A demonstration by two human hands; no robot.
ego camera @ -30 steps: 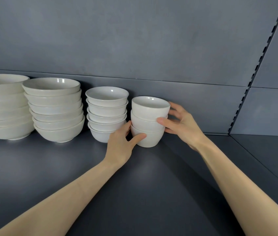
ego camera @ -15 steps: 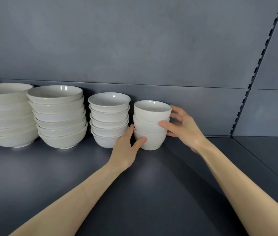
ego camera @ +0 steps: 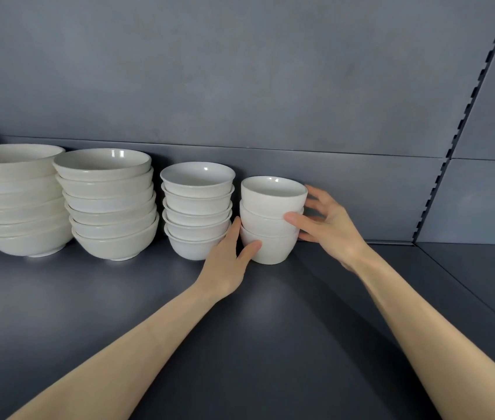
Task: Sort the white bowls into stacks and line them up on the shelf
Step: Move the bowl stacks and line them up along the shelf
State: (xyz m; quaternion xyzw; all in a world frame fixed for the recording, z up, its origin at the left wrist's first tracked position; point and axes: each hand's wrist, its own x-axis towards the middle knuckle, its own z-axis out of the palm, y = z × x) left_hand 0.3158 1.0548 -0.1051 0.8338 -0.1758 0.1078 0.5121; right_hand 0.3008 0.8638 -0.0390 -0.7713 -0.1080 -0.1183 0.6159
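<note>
Four stacks of white bowls stand along our grey shelf (ego camera: 119, 313): biggest stack (ego camera: 15, 207) far left, wide stack (ego camera: 109, 207) beside it, small stack (ego camera: 197, 213) next, smallest stack (ego camera: 270, 225) rightmost; our left hand (ego camera: 225, 265) and right hand (ego camera: 331, 231) clasp the smallest stack between them

Soft overhead light is glinting on the bowl rims (ego camera: 197, 172); wide-angle distortion is bending the slotted upright (ego camera: 464, 122).

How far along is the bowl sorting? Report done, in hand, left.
Done: the largest stack, medium stack and small stack stand lined up against the back wall. In hand: left hand and right hand grip the three-bowl stack at the row's right end. Left: probably only squaring it and letting go; no loose bowls show.
</note>
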